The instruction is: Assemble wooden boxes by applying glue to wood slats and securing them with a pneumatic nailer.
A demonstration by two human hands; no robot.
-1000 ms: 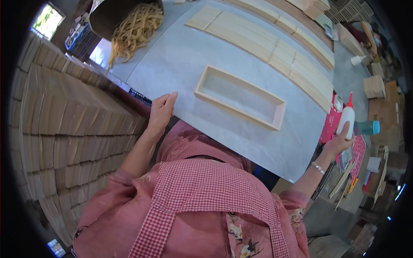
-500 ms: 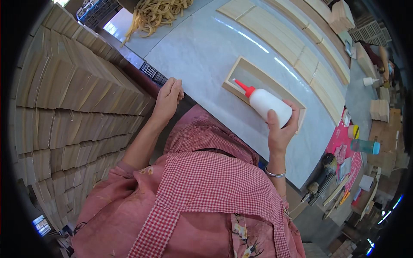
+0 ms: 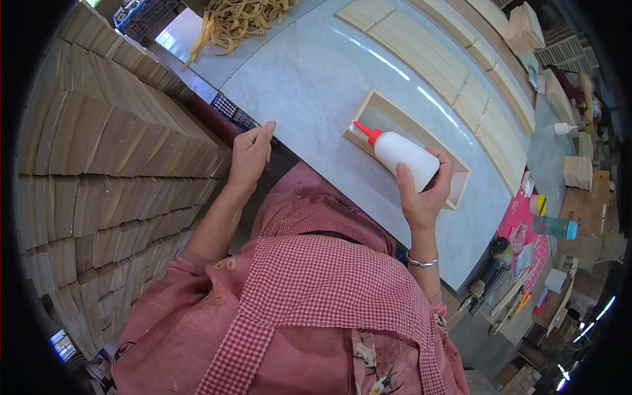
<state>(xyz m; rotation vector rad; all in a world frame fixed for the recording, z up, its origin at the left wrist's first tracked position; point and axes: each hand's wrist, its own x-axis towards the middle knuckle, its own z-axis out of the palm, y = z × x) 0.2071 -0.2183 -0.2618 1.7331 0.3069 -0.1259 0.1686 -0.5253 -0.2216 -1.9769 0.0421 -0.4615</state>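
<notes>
My right hand [image 3: 428, 181] is wrapped round a white glue bottle [image 3: 403, 158] with a red cap and a pointed red nozzle. The bottle is held tilted above a shallow, narrow wooden box frame [image 3: 394, 112], its nozzle over the left end and its body hiding part of the near side. The frame lies on a pale grey marble-look table [image 3: 296, 85]. Beside the table's near edge, my left hand [image 3: 250, 155] is closed in a loose curl, with nothing visible in it.
Tall stacks of wooden pieces [image 3: 112, 145] rise on the left. Tan bands [image 3: 243, 23] lie heaped at the table's far left. Flat wooden boards [image 3: 421, 59] line the far side. A power tool [image 3: 490, 270] and a teal bottle [image 3: 555, 227] are at right. Another person's arm [image 3: 586, 92] shows far right.
My right hand has shifted the bottle slightly left, its nozzle now nearer the frame's left end. My left hand has moved slightly left and turned, with one finger now pointing up.
</notes>
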